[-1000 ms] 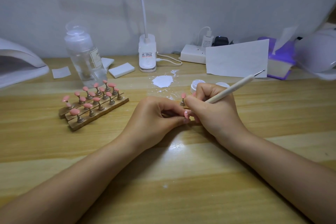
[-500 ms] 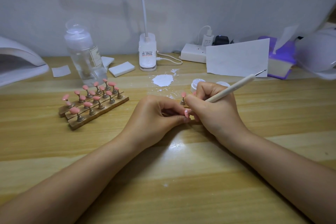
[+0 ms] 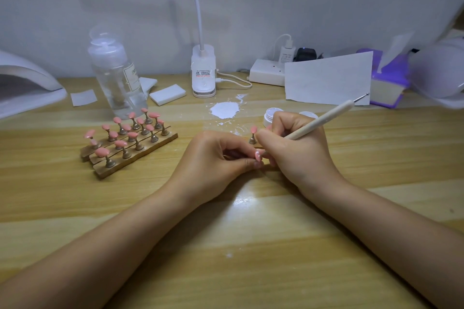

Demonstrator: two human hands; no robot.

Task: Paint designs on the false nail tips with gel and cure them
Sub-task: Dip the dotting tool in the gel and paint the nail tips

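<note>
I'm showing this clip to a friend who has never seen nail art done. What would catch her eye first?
Probably the two hands meeting at the table's centre: the left hand pinches a small pink nail tip with white dots, while the right hand grips a slim beige dotting pen over it. Next, the wooden rack of pink nail tips on metal stands to the left, and the white paint smear behind the hands.

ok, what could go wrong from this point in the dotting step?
The left hand pinches the nail tip close to its white dots, so a finger could smear them. The right hand, holding the dotting tool, sits beside the lone nail stand and open gel pot; a nudge might topple either.
</note>
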